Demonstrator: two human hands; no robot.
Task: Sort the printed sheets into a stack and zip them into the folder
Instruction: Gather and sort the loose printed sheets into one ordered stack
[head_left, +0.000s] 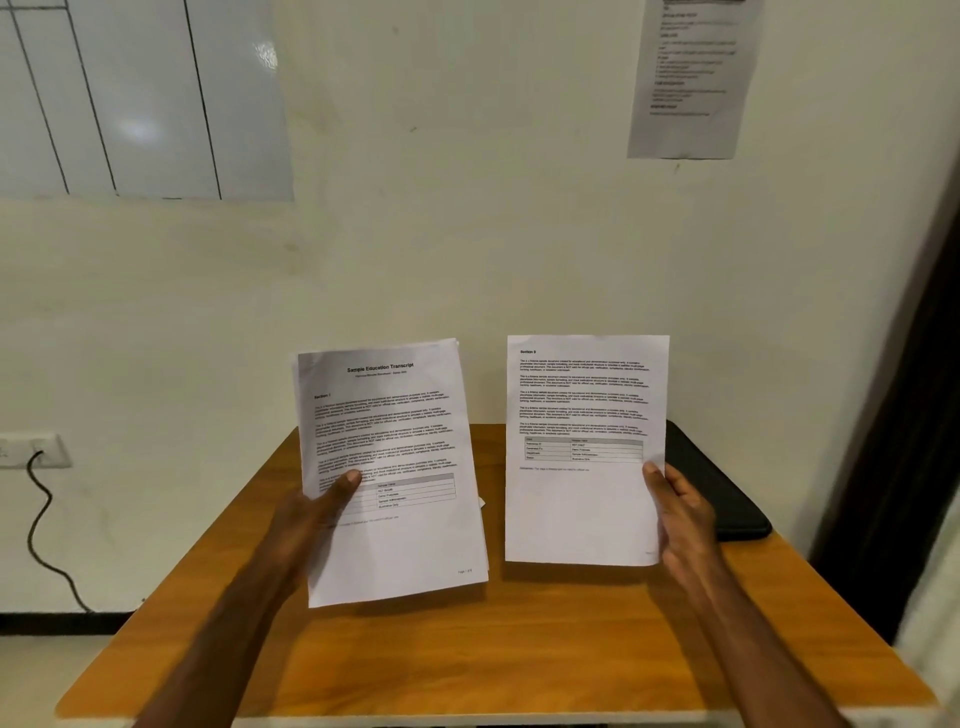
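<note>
My left hand (311, 512) holds up a stack of printed sheets (400, 540), thumb pressed on the front page titled "Sample Education Transcript". A little to the right, my right hand (680, 512) pinches a single printed sheet (582, 514) by its right edge; the sheet is headed "Section 5" and stands upright. Both are lifted above the wooden table (467, 649) and kept apart by a narrow gap. The black folder (727, 488) lies flat on the table's far right, partly hidden behind the single sheet and my right hand.
The table stands against a cream wall. A whiteboard (140, 98) hangs at upper left and a printed notice (691, 78) at upper right. A wall socket with a black cable (36, 519) is at left. A dark curtain (904, 441) hangs at right.
</note>
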